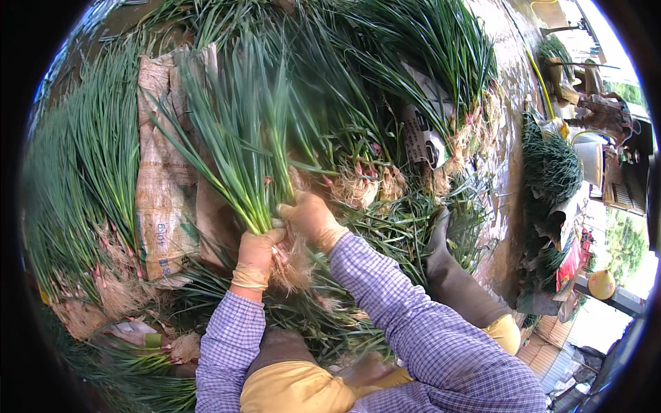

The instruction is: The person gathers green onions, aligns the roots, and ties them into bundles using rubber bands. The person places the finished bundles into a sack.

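Observation:
My left hand (pixel 256 255), in a thin pale glove, is closed around the lower stems of a bunch of spring onions (pixel 242 175). Their leaves fan upward, while tangled pale roots (pixel 290 271) hang beside the hand. Just to the right, my gloved right hand (pixel 312 216) grips stems at the right side of the same bunch; its fingertips are partly hidden. Beyond my right hand lie more spring onions with reddish bulbs and bushy roots (pixel 356 190). Loose cut leaves (pixel 408 237) cover the ground below them.
A printed woven sack (pixel 168 222) lies left of the bunch, beside a long row of spring onions (pixel 98 155). Another sack (pixel 426 137) is under a bundle (pixel 449 62) at upper right. My boots (pixel 459 281) stand among the leaves. A yellow hose (pixel 539 82) crosses wet ground (pixel 508 206).

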Motion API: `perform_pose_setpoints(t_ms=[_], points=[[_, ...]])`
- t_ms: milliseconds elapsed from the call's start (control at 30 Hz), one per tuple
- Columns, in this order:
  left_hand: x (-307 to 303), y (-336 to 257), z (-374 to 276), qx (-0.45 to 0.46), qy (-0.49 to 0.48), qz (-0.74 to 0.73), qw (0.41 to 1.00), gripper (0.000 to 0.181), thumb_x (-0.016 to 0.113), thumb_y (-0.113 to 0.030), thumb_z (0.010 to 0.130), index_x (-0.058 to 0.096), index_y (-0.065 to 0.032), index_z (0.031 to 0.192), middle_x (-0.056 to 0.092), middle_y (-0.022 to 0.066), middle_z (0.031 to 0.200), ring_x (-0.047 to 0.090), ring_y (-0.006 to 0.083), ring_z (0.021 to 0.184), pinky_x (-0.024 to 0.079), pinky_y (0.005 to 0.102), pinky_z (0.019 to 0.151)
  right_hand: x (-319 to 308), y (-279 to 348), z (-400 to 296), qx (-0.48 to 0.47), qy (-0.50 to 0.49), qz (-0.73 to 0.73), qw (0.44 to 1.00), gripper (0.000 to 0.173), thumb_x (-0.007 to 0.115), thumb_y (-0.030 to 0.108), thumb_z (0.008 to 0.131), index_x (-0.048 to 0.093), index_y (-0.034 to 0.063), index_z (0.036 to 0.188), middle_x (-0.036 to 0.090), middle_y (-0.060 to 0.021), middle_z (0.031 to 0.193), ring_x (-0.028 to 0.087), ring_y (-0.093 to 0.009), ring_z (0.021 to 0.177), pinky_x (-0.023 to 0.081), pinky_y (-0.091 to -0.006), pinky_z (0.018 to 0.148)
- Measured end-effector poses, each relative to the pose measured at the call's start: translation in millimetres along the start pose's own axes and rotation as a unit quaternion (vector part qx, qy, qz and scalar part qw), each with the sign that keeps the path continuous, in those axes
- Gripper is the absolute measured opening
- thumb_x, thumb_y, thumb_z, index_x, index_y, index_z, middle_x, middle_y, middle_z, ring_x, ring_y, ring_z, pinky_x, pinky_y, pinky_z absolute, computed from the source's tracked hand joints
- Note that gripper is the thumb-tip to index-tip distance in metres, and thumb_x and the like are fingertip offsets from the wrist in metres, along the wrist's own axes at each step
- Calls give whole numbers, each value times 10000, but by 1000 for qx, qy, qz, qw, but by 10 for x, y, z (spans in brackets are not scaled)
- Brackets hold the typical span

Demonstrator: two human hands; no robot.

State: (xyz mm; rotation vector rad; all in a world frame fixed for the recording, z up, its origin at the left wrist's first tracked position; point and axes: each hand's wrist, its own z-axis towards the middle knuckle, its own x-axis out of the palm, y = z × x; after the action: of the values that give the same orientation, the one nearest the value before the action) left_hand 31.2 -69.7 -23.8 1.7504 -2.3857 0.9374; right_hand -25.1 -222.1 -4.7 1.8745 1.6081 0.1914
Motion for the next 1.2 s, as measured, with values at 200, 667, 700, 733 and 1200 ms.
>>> perform_pose_setpoints(t_ms=[200,667,700,733,1200], points=[[-248,-169,-202,24,4,-53,998,172,626,-16,815,629,50,974,636,108,765,571,141,593,474,247,455,-423,-557,95,-43,-187,-250,949,467,632,388,873,587,40,1183,652,-100,757,639,-154,700,541,-318,609],[-69,-225,-385,58,-7,-13,998,223,657,-211,883,669,9,847,542,18,682,479,83,517,411,228,347,81,-277,190,85,-89,287,950,232,535,224,964,635,15,978,680,-100,811,630,-150,643,489,-279,522],[-69,-251,-416,52,-2,-18,998,211,667,-192,873,667,12,926,538,10,678,469,77,513,408,217,357,-124,-476,250,110,-110,330,931,282,553,262,957,622,10,1062,690,-124,884,653,-177,717,512,-301,573],[-66,-286,-443,20,0,-45,999,217,675,-183,865,659,14,954,547,12,685,475,74,520,405,212,361,-214,-594,255,76,-101,146,981,373,581,318,934,590,9,1142,679,-160,950,655,-224,809,516,-334,671],[-47,-198,-304,-62,88,-105,989,267,658,-118,794,608,16,1021,626,59,769,554,100,539,500,239,408,32,-56,-63,69,99,345,931,520,478,477,964,612,6,1140,619,-14,766,573,-124,617,493,-253,631]])
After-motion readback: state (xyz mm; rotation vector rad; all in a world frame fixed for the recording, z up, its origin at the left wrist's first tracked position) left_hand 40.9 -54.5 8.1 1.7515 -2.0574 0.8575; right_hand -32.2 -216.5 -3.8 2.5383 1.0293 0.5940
